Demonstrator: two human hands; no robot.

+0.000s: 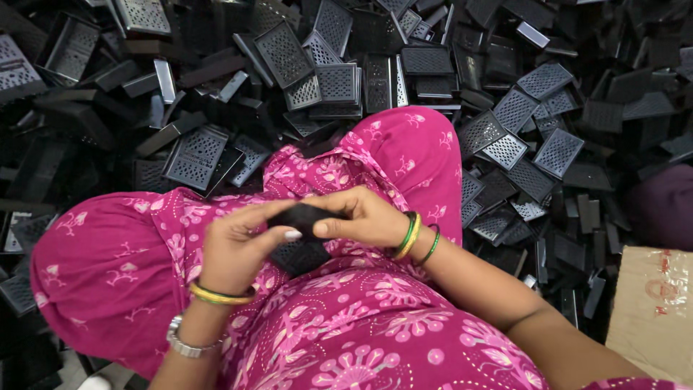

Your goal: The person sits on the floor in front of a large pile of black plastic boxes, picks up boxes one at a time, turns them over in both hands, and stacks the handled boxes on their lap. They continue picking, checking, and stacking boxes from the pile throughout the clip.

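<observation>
So there's a small black plastic grille piece (302, 235) sitting right in the middle of the frame, held over the person's lap. It's a perforated little tray-like part, and its lower half hangs below the fingers while the top is covered by them. Both hands are clamped on it together: the left hand (238, 245) grips it from the left side of the frame with the thumb on top, and the right hand (361, 217) pinches it from the right, thumbs almost meeting. Left wrist has yellow-green bangles (220, 294) and a silver watch (186, 345), right wrist has green and yellow bangles (415, 237).

Under all that is the bright pink floral outfit (346, 318), knees spread toward the left and the upper centre. Everything around is a massive heap of the same black grille parts (332, 79), filling the top and both sides. Lower right corner has a brown cardboard box (653, 310), and a dark purple thing (664, 206) sits just above it.
</observation>
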